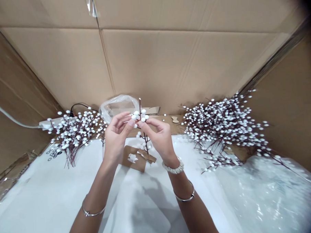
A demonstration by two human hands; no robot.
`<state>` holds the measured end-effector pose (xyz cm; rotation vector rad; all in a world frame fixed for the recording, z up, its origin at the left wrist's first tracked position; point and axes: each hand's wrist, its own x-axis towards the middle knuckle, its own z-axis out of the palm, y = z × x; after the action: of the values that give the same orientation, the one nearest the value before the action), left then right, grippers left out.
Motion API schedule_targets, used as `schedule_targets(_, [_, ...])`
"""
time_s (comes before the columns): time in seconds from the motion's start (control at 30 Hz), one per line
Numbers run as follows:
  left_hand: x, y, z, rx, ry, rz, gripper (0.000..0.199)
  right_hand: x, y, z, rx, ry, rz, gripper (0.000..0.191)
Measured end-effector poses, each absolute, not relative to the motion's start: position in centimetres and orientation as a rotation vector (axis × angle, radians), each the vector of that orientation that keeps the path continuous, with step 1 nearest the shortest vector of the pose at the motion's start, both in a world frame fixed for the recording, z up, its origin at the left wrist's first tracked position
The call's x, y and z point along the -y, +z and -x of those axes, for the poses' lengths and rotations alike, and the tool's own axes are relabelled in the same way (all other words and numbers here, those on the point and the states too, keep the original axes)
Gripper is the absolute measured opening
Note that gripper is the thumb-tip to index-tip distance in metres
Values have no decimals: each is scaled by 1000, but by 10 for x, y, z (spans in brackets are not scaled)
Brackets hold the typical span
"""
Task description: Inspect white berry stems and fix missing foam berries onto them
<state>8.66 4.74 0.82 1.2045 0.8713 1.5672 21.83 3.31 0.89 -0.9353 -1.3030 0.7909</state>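
A thin dark-stemmed sprig with white berries [143, 132] stands upright between my hands, its berry cluster near the top. My left hand [116, 135] pinches it from the left, close under the cluster. My right hand [158, 137] grips it from the right at about the same height. The stem's lower part reaches down towards a torn brown cardboard piece [134, 159] lying on a white sheet [45, 190]. Heaps of similar berry sprigs lie to the left [74, 137] and right [223, 130] of my hands.
Cardboard walls [153, 61] rise behind and beside the white sheet. A clear plastic bag [117, 108] and a white power strip [52, 122] with a black cable sit at the back. Small black rings [53, 153] lie at left, and bubble wrap [267, 194] fills the front right.
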Motion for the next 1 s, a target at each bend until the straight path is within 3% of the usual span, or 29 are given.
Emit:
schedule_targets(0.13, [-44, 12, -85, -911, 1379, -1297, 42, -37, 6, -219, 1197, 894, 893, 17])
schedule_targets(0.23, [-39, 14, -87, -983, 1217, -1504, 26, -39, 4, -219, 1164, 974, 868, 21])
schedule_targets(0.37, [-34, 14, -89, -1062, 1290, -1674, 11, -38, 5, -219, 1166, 1034, 886, 24])
schedule_targets(0.77, [-37, 5, -93, -1128, 1220, -1836, 15, -35, 15, -244, 1174, 815, 851, 15])
schedule_targets(1.0, [-45, 11, -77, -1206, 1043, -1937, 34, -35, 17, -250, 1055, 868, 845, 13])
